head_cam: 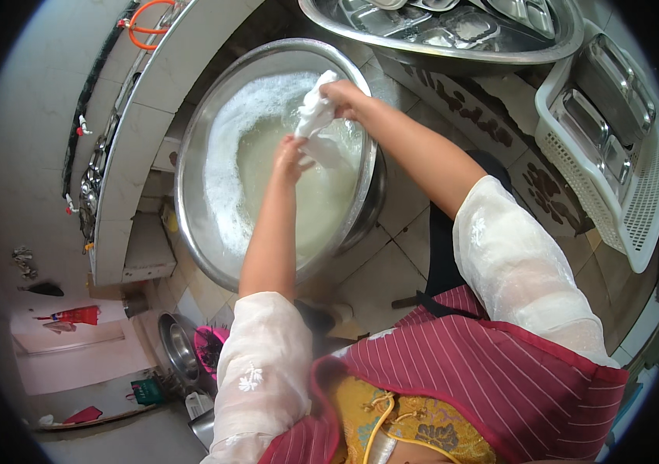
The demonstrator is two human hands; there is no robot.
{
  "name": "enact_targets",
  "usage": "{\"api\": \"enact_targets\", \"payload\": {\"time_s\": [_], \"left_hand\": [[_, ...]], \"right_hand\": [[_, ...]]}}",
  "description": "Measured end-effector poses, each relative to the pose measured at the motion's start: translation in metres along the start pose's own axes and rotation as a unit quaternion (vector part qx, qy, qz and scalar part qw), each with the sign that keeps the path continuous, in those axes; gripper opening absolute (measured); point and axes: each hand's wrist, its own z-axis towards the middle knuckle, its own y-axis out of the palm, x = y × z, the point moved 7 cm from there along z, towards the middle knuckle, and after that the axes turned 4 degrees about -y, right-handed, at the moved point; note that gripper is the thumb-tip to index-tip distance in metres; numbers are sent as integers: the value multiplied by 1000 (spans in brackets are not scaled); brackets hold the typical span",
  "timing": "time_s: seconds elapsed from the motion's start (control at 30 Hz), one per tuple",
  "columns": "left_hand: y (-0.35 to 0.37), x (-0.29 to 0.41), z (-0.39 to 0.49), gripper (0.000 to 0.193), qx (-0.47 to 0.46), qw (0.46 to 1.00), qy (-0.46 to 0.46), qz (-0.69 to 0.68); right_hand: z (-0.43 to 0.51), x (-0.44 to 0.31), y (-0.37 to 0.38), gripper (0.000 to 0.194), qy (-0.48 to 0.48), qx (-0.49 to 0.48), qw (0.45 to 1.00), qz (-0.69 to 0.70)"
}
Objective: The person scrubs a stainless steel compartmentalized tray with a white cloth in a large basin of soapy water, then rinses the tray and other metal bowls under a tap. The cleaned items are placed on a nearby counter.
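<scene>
My right hand grips a bunched white cloth above a large round metal basin. Lower down, my left hand has its upper fingers closed on the same cloth, with its other fingers spread. A thin, pale part of the cloth hangs between and below the hands, near the water. Cloudy water fills much of the basin. White foam rings its left and far sides.
A second metal basin with compartment trays stands at the far right. Beside it, a white plastic basket holds more metal trays. A tiled counter runs along the left. A pink container and metal bowls sit behind my left arm.
</scene>
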Motion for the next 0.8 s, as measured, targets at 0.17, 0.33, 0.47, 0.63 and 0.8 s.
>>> {"api": "enact_targets", "payload": {"time_s": [0.17, 0.33, 0.47, 0.63, 0.8], "left_hand": [[-1, 73, -19, 33, 48, 978, 194, 63], [84, 91, -37, 34, -68, 951, 284, 103], [91, 74, -67, 30, -144, 926, 344, 51], [-13, -21, -119, 24, -44, 939, 278, 197], [-106, -88, -145, 22, 26, 919, 160, 359]], "right_hand": [[9, -26, -59, 38, -74, 142, 987, 11], [9, -29, -148, 30, -88, 320, 941, 67], [-1, -13, -188, 42, -43, 370, 926, -64], [-10, -31, -161, 77, -24, 303, 830, -468], [6, -42, -92, 79, -201, 210, 713, -638]]}}
